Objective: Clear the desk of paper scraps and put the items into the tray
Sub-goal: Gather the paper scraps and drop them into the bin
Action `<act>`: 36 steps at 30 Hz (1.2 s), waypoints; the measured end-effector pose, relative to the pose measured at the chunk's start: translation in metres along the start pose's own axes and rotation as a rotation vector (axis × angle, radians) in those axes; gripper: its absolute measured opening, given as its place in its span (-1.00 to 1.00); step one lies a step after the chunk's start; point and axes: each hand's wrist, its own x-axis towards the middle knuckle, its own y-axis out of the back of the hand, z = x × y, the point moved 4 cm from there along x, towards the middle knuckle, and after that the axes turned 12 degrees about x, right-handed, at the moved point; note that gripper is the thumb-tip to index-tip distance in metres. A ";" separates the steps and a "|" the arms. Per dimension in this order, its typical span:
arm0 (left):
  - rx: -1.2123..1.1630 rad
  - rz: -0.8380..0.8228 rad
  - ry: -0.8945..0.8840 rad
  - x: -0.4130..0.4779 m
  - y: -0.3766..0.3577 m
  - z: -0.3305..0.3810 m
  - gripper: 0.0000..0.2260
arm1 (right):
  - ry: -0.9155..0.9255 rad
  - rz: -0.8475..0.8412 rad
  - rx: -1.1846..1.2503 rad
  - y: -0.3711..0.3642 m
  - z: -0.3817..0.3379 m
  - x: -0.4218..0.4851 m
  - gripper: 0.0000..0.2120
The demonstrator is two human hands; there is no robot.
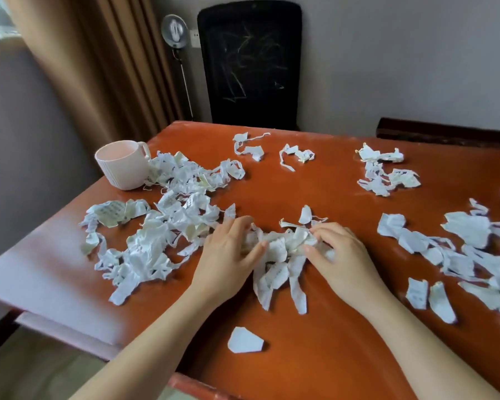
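Two bare hands, left (228,252) & right (339,255), each grip half-curled, pressing a paper scrap pile (280,255) between them on orange counter (329,342); pink mug (122,164) far left.

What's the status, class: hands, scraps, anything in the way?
Left hand and right hand bunching the centre scrap pile. Scraps all over the desk. Mug against the left heap. No tray in view.

Paper scraps (280,255): white, torn, crumpled strips with faint print.
Central bunch: pressed between left hand (228,255) and right hand (344,255).
Other heaps: left by the mug, far edge, right side of tabletop (329,356).
Single scrap (245,340): flat, near edge.
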 end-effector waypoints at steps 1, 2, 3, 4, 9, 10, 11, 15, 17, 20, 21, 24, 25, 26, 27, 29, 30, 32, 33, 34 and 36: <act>0.065 -0.001 -0.014 0.000 -0.002 -0.001 -0.49 | 0.000 -0.007 0.005 0.000 0.000 0.000 -0.81; 0.132 0.000 -0.030 -0.001 -0.003 -0.001 -0.47 | 0.000 -0.015 0.006 -0.001 -0.001 -0.001 -0.81; 0.192 0.001 -0.049 -0.001 -0.005 0.000 -0.45 | 0.000 -0.021 0.006 -0.001 -0.001 -0.001 -0.81; 0.238 0.004 -0.072 -0.002 -0.007 0.000 -0.44 | 0.002 -0.025 0.007 -0.001 -0.002 -0.002 -0.82; 0.259 0.020 -0.140 -0.002 -0.009 0.001 -0.63 | -0.028 -0.018 0.064 0.001 -0.002 -0.002 -0.58; 0.249 0.020 -0.144 -0.002 -0.009 0.002 -0.66 | -0.038 -0.019 0.054 0.001 -0.001 -0.003 -0.50; 0.241 0.019 -0.146 -0.002 -0.008 0.002 -0.68 | -0.045 -0.018 0.037 0.001 -0.001 -0.004 -0.45; 0.197 0.039 -0.192 -0.002 -0.006 0.006 -0.77 | 0.041 -0.032 -0.087 -0.006 -0.007 -0.003 -0.44; 0.157 0.063 -0.220 -0.004 -0.004 0.009 -0.80 | 0.078 -0.054 -0.125 -0.009 -0.010 -0.002 -0.48; 0.102 0.101 -0.206 -0.006 0.002 0.012 -0.88 | 0.088 -0.070 -0.127 -0.009 -0.012 -0.002 -0.52; 0.090 0.108 -0.196 -0.006 0.004 0.013 -0.88 | 0.091 -0.074 -0.130 -0.008 -0.013 -0.002 -0.53; 0.007 0.125 -0.150 -0.009 0.008 0.014 -0.78 | 0.101 -0.069 -0.156 -0.002 -0.015 -0.006 -0.58; -0.018 0.131 -0.136 -0.011 0.009 0.014 -0.76 | 0.092 -0.061 -0.161 0.000 -0.016 -0.008 -0.59; -0.040 0.140 -0.119 -0.011 0.010 0.013 -0.74 | 0.078 -0.050 -0.167 0.002 -0.015 -0.010 -0.60; -0.063 0.150 -0.097 -0.012 0.011 0.012 -0.73 | 0.065 -0.038 -0.180 0.004 -0.015 -0.013 -0.60; -0.119 0.171 -0.045 -0.011 0.013 0.008 -0.71 | 0.046 -0.008 -0.243 0.008 -0.013 -0.017 -0.58; -0.146 0.183 -0.023 -0.011 0.013 0.006 -0.69 | 0.034 0.008 -0.291 0.010 -0.012 -0.018 -0.55; -0.191 0.204 0.009 -0.009 0.014 0.002 -0.68 | 0.011 0.042 -0.394 0.014 -0.010 -0.020 -0.47; -0.210 0.212 0.016 -0.008 0.014 0.001 -0.68 | 0.002 0.061 -0.437 0.017 -0.010 -0.020 -0.43; -0.231 0.219 0.020 -0.008 0.014 -0.001 -0.68 | -0.008 0.074 -0.471 0.018 -0.009 -0.019 -0.40; -0.271 0.233 0.026 -0.007 0.014 -0.003 -0.68 | -0.043 0.074 -0.527 0.019 -0.008 -0.019 -0.36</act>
